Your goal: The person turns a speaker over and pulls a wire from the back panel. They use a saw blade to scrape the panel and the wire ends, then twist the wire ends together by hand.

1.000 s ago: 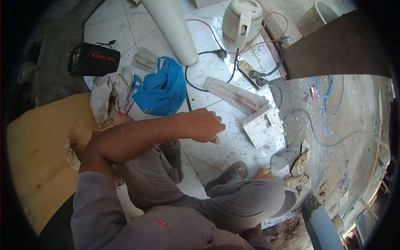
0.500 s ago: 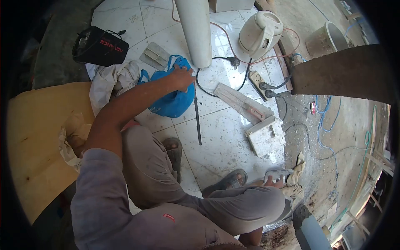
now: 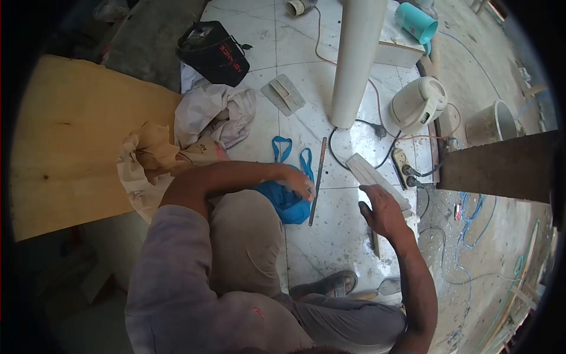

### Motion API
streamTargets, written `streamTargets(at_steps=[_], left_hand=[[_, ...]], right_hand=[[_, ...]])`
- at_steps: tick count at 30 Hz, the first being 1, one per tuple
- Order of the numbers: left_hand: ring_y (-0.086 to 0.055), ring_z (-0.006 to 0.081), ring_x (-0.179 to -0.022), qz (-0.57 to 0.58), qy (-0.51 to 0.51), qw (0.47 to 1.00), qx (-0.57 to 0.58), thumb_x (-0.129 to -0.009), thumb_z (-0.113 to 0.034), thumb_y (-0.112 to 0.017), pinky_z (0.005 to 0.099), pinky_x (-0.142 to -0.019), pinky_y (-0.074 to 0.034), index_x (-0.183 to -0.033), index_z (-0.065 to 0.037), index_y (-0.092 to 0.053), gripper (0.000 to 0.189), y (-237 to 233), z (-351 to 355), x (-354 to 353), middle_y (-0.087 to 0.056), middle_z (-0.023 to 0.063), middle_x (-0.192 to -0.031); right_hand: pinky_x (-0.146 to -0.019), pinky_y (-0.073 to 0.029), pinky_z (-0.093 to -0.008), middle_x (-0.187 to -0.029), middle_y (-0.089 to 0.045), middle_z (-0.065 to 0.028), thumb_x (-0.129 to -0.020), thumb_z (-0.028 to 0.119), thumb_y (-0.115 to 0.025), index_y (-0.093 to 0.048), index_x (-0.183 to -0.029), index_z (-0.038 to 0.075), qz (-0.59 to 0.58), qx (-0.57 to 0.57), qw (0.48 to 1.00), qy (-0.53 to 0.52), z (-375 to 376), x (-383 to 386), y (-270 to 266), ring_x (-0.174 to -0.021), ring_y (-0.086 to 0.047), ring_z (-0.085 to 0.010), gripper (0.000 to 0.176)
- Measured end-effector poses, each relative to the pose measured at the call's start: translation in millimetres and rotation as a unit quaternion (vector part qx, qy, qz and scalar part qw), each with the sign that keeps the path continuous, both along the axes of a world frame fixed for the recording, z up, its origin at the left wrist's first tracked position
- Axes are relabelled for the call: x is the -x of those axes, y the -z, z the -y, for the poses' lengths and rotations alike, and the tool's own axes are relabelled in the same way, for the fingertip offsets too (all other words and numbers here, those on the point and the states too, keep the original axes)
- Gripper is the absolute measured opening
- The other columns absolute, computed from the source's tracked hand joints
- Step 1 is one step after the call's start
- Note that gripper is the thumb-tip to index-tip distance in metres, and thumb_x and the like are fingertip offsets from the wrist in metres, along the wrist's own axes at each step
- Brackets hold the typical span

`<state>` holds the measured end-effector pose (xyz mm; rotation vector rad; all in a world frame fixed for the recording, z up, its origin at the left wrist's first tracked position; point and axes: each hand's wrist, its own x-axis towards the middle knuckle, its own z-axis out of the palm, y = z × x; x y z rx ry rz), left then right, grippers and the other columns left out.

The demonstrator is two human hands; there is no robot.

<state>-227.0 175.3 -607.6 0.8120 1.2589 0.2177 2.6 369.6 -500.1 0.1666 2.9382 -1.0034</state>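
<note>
My left hand [image 3: 299, 183] is closed on the upper side of a blue cloth bag [image 3: 288, 207], its fingers bent down and partly hidden. The bag's two loop handles stand away from the hand. Beside the bag lies a thin dark bar [image 3: 318, 180] on the tiles. My right hand [image 3: 382, 209] is raised with thumb and fingers apart and holds nothing. It is over the near end of a long, pale, dusty tool [image 3: 377, 177]. A white box under that forearm is mostly hidden. A trowel [image 3: 386, 288] lies near my right knee.
A pale pillar [image 3: 356, 65] stands ahead, with a kettle [image 3: 417, 106] and a power strip [image 3: 404, 167] with cords to its right. A float [image 3: 283, 94], black bag [image 3: 215, 56] and crumpled sack [image 3: 215, 112] lie left. A wooden board [image 3: 492, 168] juts in from the right.
My left hand and the blue bag have come nearer my body, and the handles are out of my hand. My right hand has risen from beside my right knee. The view has shifted.
</note>
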Motion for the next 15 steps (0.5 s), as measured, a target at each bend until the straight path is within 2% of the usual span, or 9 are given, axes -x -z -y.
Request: streamTargets(at_steps=[1, 3, 4, 5, 6, 7, 9, 11, 15], left_hand=[[-0.056, 0.0217, -0.106, 0.024, -0.091, 0.994, 0.047, -0.084, -0.037, -0.064, 0.0344, -0.089, -0.044, -0.120, -0.002, -0.056, 0.051, -6, -9, 15, -0.060, 0.0142, -0.113], [-0.060, 0.0228, -0.099, -0.174, -0.096, 0.970, -0.144, -0.084, -0.037, -0.064, 0.0342, -0.085, -0.045, -0.118, -0.002, -0.056, 0.049, -9, -29, 78, -0.063, 0.0149, -0.107], [-0.062, 0.0294, -0.093, -0.333, -0.133, 0.904, -0.232, -0.085, -0.034, -0.063, 0.0355, -0.082, -0.046, -0.113, -0.002, -0.057, 0.042, -18, -32, 110, -0.064, 0.0157, -0.100], [-0.059, 0.0347, -0.096, -0.521, -0.157, 0.796, -0.266, -0.084, -0.031, -0.063, 0.0394, -0.083, -0.045, -0.108, -0.003, -0.057, 0.037, -39, -37, 134, -0.062, 0.0172, -0.104], [-0.055, 0.0299, -0.103, -0.711, -0.244, 0.558, -0.351, -0.080, -0.033, -0.067, 0.0436, -0.087, -0.042, -0.108, -0.009, -0.058, 0.038, -67, -36, 196, -0.057, 0.0118, -0.109], [-0.052, 0.0291, -0.108, -0.757, -0.264, 0.461, -0.380, -0.078, -0.033, -0.069, 0.0456, -0.090, -0.040, -0.111, -0.011, -0.056, 0.042, -83, -28, 235, -0.053, 0.0103, -0.115], [-0.052, 0.0302, -0.109, -0.782, -0.370, 0.412, -0.286, -0.078, -0.034, -0.069, 0.0463, -0.090, -0.040, -0.111, -0.011, -0.057, 0.042, -119, -6, 291, -0.054, 0.0115, -0.115], [-0.055, 0.0309, -0.107, -0.839, -0.310, 0.390, -0.218, -0.078, -0.037, -0.070, 0.0468, -0.089, -0.040, -0.112, -0.010, -0.057, 0.045, -141, 27, 319, -0.057, 0.0121, -0.113], [-0.058, 0.0312, -0.105, -0.847, -0.299, 0.427, -0.104, -0.078, -0.037, -0.071, 0.0474, -0.088, -0.041, -0.111, -0.009, -0.058, 0.046, -135, 55, 341, -0.061, 0.0123, -0.108]], right_hand=[[-0.078, -0.046, -0.0459, -0.098, -0.057, -0.0184, -0.083, 0.015, -0.061, -0.052, -0.115, 0.004, -0.001, 0.016, 0.999, -0.035, 13, 3, 12, -0.087, -0.058, -0.0389, 0.036], [-0.081, -0.047, -0.0450, -0.102, -0.058, -0.0193, -0.083, 0.016, -0.061, -0.053, -0.116, 0.003, 0.072, 0.073, 0.992, -0.070, 34, 1, 26, -0.092, -0.058, -0.0388, 0.036], [-0.082, -0.047, -0.0444, -0.103, -0.059, -0.0199, -0.083, 0.016, -0.061, -0.053, -0.116, 0.003, 0.110, 0.095, 0.985, -0.095, 37, -3, 31, -0.094, -0.058, -0.0387, 0.036], [-0.084, -0.048, -0.0439, -0.105, -0.060, -0.0204, -0.083, 0.016, -0.061, -0.054, -0.116, 0.003, 0.150, 0.114, 0.975, -0.117, 33, -12, 36, -0.096, -0.059, -0.0385, 0.036], [-0.085, -0.048, -0.0433, -0.107, -0.060, -0.0213, -0.083, 0.016, -0.061, -0.054, -0.115, 0.001, 0.178, 0.124, 0.974, -0.063, 22, -22, 42, -0.098, -0.059, -0.0382, 0.036], [-0.085, -0.048, -0.0433, -0.107, -0.060, -0.0213, -0.083, 0.016, -0.061, -0.054, -0.115, 0.001, 0.178, 0.121, 0.975, -0.063, 13, -28, 47, -0.098, -0.059, -0.0382, 0.036], [-0.084, -0.049, -0.0432, -0.105, -0.061, -0.0211, -0.083, 0.016, -0.062, -0.054, -0.115, 0.001, 0.104, 0.063, 0.992, 0.017, -3, -35, 57, -0.095, -0.060, -0.0376, 0.036], [-0.084, -0.049, -0.0427, -0.104, -0.061, -0.0211, -0.083, 0.016, -0.063, -0.054, -0.115, 0.001, 0.111, 0.068, 0.990, 0.047, -13, -41, 65, -0.095, -0.061, -0.0370, 0.036], [-0.083, -0.049, -0.0419, -0.101, -0.062, -0.0212, -0.082, 0.015, -0.063, -0.055, -0.114, 0.001, 0.128, 0.083, 0.986, 0.068, -18, -42, 67, -0.095, -0.061, -0.0363, 0.035]])
